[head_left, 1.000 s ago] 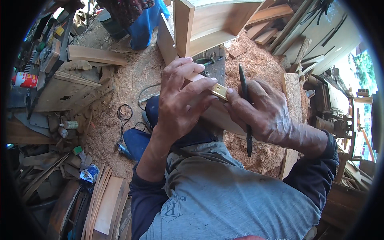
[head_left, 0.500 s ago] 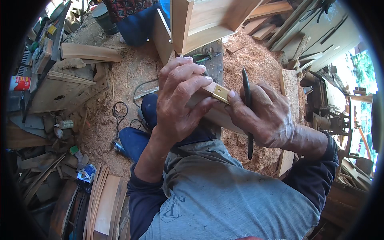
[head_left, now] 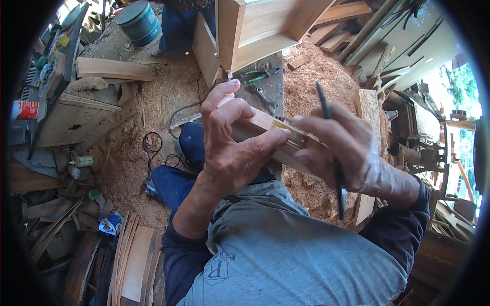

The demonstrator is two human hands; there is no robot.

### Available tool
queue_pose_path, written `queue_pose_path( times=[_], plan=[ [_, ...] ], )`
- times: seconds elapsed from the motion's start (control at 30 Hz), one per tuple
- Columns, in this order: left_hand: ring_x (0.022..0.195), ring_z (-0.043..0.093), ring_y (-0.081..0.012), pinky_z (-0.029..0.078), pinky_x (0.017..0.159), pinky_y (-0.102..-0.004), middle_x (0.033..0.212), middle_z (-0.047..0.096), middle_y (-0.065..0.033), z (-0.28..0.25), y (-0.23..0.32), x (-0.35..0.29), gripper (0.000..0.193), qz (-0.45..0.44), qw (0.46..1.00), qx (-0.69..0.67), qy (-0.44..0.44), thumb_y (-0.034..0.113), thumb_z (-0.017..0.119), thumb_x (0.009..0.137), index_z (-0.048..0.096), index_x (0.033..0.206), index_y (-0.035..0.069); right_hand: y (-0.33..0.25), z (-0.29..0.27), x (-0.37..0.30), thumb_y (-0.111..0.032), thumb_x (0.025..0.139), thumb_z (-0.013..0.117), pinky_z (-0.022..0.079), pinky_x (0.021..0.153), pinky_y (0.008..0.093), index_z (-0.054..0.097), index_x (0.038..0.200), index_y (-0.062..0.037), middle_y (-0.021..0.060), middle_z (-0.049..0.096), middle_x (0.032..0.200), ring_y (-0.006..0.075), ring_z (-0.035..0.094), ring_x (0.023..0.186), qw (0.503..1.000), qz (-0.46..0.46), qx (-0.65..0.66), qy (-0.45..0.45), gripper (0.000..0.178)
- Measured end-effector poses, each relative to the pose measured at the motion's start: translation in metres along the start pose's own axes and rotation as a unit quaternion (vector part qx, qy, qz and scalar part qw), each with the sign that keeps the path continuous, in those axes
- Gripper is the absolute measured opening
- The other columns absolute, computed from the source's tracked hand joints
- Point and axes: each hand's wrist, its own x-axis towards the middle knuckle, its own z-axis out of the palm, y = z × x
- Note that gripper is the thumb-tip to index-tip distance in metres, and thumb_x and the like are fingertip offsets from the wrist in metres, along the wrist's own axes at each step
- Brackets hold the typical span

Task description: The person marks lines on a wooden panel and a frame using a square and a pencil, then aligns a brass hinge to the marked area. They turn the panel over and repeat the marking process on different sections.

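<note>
My left hand (head_left: 224,148) grips a wooden board (head_left: 261,119) held slantwise over my lap. Its fingers curl over the far edge, and the thumb presses a small brass-coloured hinge (head_left: 278,124) onto the board's narrow edge. A dark pen-like marking tool (head_left: 339,186) passes through my right hand (head_left: 352,145), tucked between the fingers with its thin end pointing away. That hand is blurred; its thumb and forefinger are by the hinge's right end. Whether they touch it I cannot tell.
Beyond my hands, a wooden box frame (head_left: 268,48) stands by a narrow bench (head_left: 278,92) bearing green-handled pliers (head_left: 252,76) and a metal wrench-like tool (head_left: 263,97). Shavings (head_left: 319,76) cover the floor. At left are a teal bucket (head_left: 139,25) and a cable (head_left: 151,145).
My left thumb has moved onto the hinge, and its fingers have spread along the board. My right hand has shifted slightly right, the marking tool with it. The teal bucket shows more fully.
</note>
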Motion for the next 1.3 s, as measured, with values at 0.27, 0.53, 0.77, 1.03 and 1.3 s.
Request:
queue_pose_path(
  times=[0.27,0.53,0.77,1.03,1.3],
  plan=[
    [0.13,0.046,-0.0441,0.042,0.109,-0.0554,0.114,0.04,-0.0069,-0.002,0.012,-0.002,0.03,-0.03,0.999,0.023,-0.01,0.021,0.088,0.076,0.077,0.103,0.03,-0.007,-0.033,0.01,-0.026,0.102,0.065,0.056,0.067,0.0279,0.065,0.122,0.0073,0.0082,0.068,0.087,0.0126,0.068,0.079,0.893,0.266,0.361,0.03,0.039],
    [0.132,0.042,-0.0485,0.041,0.108,-0.0629,0.121,0.037,-0.0072,0.004,0.014,-0.015,0.037,-0.034,0.999,0.034,0.017,0.018,0.089,0.074,0.076,0.105,0.032,0.016,-0.014,0.049,-0.024,0.099,0.071,0.057,0.07,0.0276,0.071,0.11,0.0033,0.0087,0.073,0.086,0.0132,0.07,0.08,0.894,0.27,0.341,-0.107,0.029],
    [0.129,0.043,-0.0465,0.048,0.106,-0.0612,0.114,0.041,-0.0084,0.017,0.004,-0.02,0.028,0.005,0.995,0.036,0.091,0.025,0.083,0.075,0.076,0.102,0.03,0.017,0.002,0.049,-0.025,0.096,0.075,0.057,0.074,0.0289,0.069,0.099,0.0035,0.0094,0.073,0.087,0.0152,0.07,0.083,0.894,0.233,0.373,-0.082,0.03],
    [0.129,0.045,-0.0471,0.049,0.105,-0.0622,0.114,0.043,-0.008,0.015,0.005,-0.019,0.035,0.002,0.996,0.023,0.088,0.022,0.088,0.066,0.077,0.098,0.031,0.023,0.005,0.044,-0.017,0.096,0.075,0.06,0.076,0.0328,0.068,0.103,0.0062,0.0138,0.074,0.091,0.0191,0.072,0.085,0.904,0.201,0.371,-0.069,0.025],
    [0.131,0.046,-0.0488,0.045,0.106,-0.0668,0.115,0.043,-0.0074,0.01,0.009,-0.018,0.037,-0.014,0.997,0.043,0.061,0.023,0.089,0.064,0.076,0.098,0.031,0.02,0.003,0.047,-0.015,0.096,0.074,0.061,0.075,0.0334,0.068,0.104,0.0065,0.0136,0.073,0.09,0.0196,0.072,0.085,0.901,0.217,0.368,-0.076,0.024]
  ],
)
